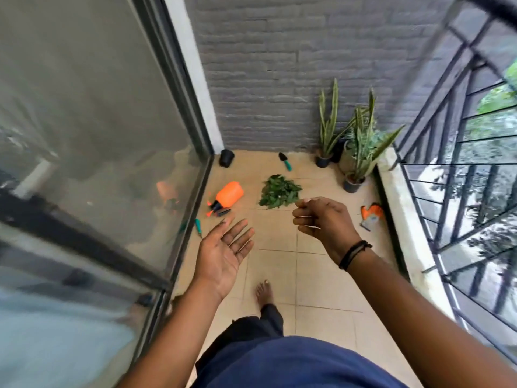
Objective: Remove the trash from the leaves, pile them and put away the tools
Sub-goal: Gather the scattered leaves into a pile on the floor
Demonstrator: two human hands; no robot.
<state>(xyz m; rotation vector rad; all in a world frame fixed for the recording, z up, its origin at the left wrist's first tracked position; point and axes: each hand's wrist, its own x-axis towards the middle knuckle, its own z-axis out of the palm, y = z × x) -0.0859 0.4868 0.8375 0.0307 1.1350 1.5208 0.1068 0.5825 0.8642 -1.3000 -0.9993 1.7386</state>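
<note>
The leaves (279, 191) already lay in one heap mid-floor, toward the far wall, so piling looked done. The tools were still out: sprayer (228, 196) and a green-handled tool (198, 227) along the glass-door edge, trowel (284, 161) near the far wall, gloves (372, 215) by the railing edge. The left hand (223, 254) was flat, palm up, empty. The right hand (324, 221) had loosely curled fingers; any contents could not be determined.

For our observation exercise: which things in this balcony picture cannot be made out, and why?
- Head view: whether the right hand pinches anything; its curled fingers hide it.
- Green-handled tool by the glass door: working end too small.
- Orange-and-grey item by the ledge: too small to identify.
- Trash in the green leaf pile: too small.
</note>
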